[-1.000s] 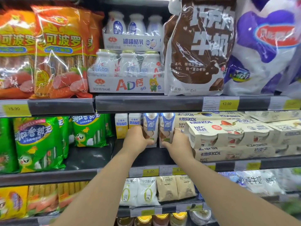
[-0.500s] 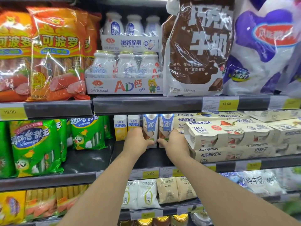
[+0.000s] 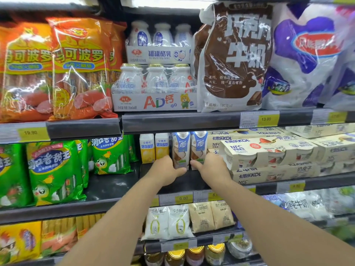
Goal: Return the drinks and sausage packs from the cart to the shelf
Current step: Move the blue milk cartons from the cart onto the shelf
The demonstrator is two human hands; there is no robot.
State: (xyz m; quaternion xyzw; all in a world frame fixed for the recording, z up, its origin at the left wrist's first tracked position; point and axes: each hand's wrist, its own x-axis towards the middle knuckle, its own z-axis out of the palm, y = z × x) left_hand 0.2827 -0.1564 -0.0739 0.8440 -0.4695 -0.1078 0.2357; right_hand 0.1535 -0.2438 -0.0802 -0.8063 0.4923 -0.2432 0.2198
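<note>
Two blue-and-white drink cartons stand side by side at the back of the middle shelf (image 3: pixel 119 187). My left hand (image 3: pixel 165 169) wraps the lower left corner of the left carton (image 3: pixel 181 146), thumb along its base. The fingers of my right hand (image 3: pixel 211 167) curl around the bottom of the right carton (image 3: pixel 199 144), thumb across its front. Orange sausage packs (image 3: pixel 80 70) fill the top shelf on the left. Green sausage packs (image 3: pixel 55 169) lean on the middle shelf to the left. The cart is out of view.
Two yellow cartons (image 3: pixel 154 148) stand just left of my left hand. Stacked beige yoghurt packs (image 3: pixel 269 152) press close on the right. Bottle multipacks (image 3: pixel 155 87) and large milk bags (image 3: pixel 230 60) sit above. Price rails run along each shelf front.
Both hands have slid down to the bases of the two cartons, which now stand upright and close together. My view has dropped slightly.
</note>
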